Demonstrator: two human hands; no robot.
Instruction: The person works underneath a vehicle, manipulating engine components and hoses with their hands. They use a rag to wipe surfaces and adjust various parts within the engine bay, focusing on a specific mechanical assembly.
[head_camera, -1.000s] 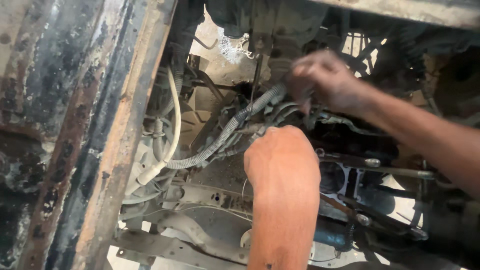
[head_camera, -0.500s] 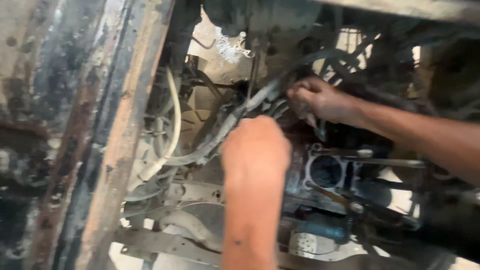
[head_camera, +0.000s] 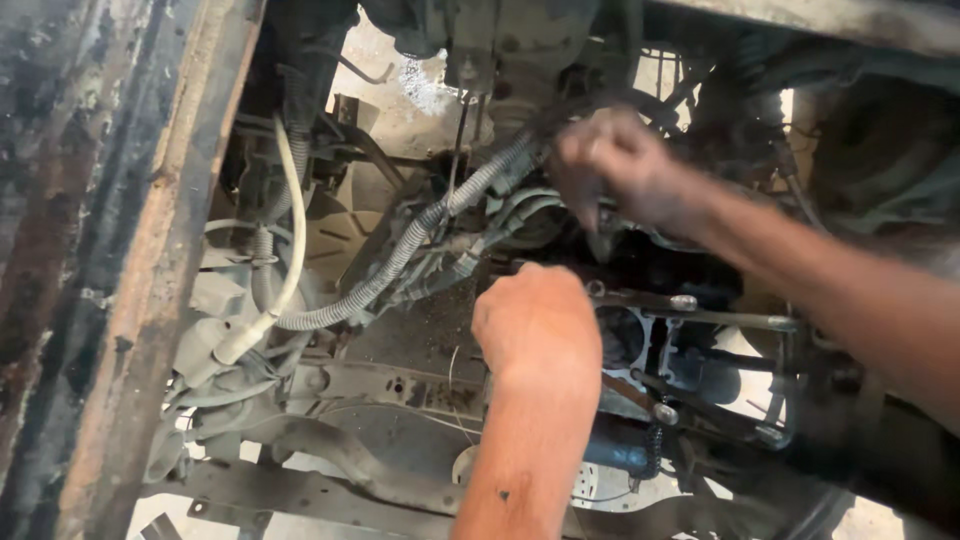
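1. The left hand (head_camera: 537, 322), curled into a loose fist, presses on the dark, greasy metal engine block (head_camera: 640, 330); any grip is hidden.
2. The right hand (head_camera: 612, 165), blurred, closes around something unclear, just beside the grey corrugated plastic hose (head_camera: 420, 235).

Left hand (head_camera: 537, 322) fisted, forearm upright; right hand (head_camera: 618, 170) curled, blurred, arm reaching in from right

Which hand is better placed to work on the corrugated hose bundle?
Probably the right hand: it is already at the upper end of the corrugated hose bundle. The left hand sits lower, by the engine block.
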